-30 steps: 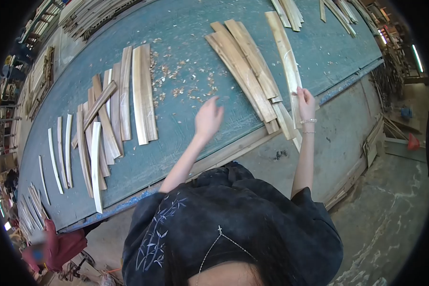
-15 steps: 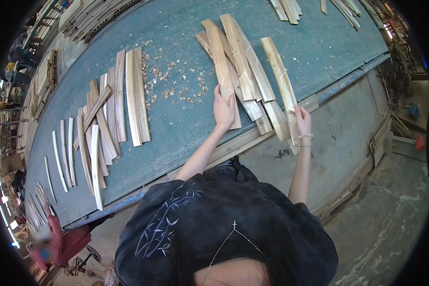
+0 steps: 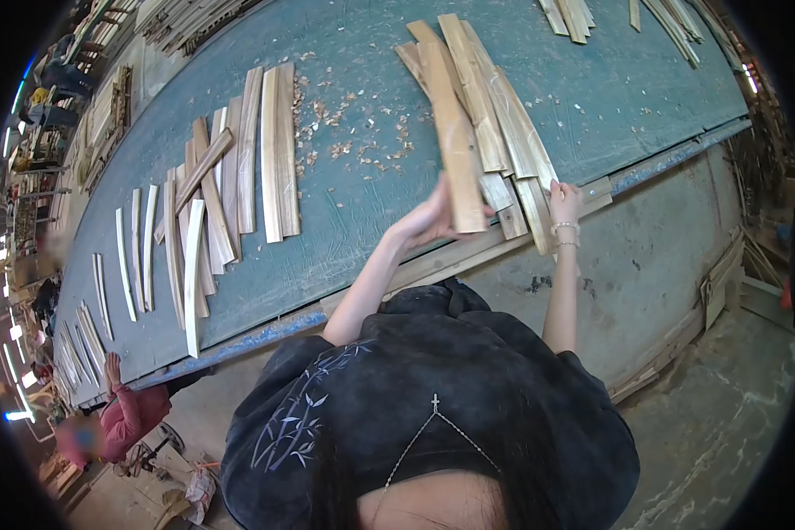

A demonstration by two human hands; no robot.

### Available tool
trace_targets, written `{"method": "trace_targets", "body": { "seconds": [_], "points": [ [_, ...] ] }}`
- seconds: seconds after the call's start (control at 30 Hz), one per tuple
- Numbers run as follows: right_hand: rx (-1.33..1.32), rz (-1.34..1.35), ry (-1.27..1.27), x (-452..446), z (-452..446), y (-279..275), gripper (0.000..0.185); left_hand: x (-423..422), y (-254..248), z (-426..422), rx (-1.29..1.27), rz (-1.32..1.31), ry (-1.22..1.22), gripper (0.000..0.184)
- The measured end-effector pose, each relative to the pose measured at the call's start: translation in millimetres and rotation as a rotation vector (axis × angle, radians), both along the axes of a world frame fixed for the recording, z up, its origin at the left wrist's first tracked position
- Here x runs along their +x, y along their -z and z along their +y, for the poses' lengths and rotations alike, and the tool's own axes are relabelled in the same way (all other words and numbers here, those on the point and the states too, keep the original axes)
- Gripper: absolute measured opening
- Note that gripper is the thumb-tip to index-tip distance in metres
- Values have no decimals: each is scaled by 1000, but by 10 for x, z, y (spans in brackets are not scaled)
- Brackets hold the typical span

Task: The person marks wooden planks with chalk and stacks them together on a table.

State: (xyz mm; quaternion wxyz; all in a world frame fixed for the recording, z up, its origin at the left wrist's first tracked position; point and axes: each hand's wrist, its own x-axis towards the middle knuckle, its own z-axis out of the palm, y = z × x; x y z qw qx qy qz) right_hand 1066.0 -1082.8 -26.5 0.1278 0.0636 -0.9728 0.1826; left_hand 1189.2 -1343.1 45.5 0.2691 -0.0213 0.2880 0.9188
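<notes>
My left hand [image 3: 428,216] is closed around the near end of a brown wooden slat [image 3: 455,146], with its fingers under the slat. That slat is tilted, its near end raised over the tabletop. My right hand [image 3: 565,205] pinches the near end of a paler wooden slat [image 3: 523,132], which lies against the right side of the pile. Between my hands, more overlapping slats [image 3: 479,97] rest on the green table [image 3: 353,221], some ends jutting past its front edge.
Another group of slats [image 3: 281,150] lies to the left, with thin strips [image 3: 125,261] farther along. Wood chips [image 3: 362,132] are scattered mid-table. More slats [image 3: 570,18] lie at the far right. A person in a red sleeve [image 3: 124,415] stands at the table's left end.
My left hand has lifted and turned the near end of its slat to the right. My right hand's slat has moved left against the pile. The view has shifted slightly.
</notes>
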Motion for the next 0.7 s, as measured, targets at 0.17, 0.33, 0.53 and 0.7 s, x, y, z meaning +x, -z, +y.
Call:
{"method": "trace_targets", "body": {
  "seconds": [0.17, 0.33, 0.53, 0.7],
  "points": [
    [-219, -58, 54, 18, -348, -193, 29, 159, -74, -449, -1076, 485, 555, 59],
    [-619, -146, 6, 255, -869, -330, 27, 856, 281, -1287, -2253, -434, -556, 56],
    [-800, -289, -218, 666, -1569, -509, 23, 1661, 848, -1977, -2412, -523, -366, 56],
    [-856, -329, -243, 838, -1911, -626, 23, 1718, 463, -1999, -769, -391, -737, 52]
  ]
}}
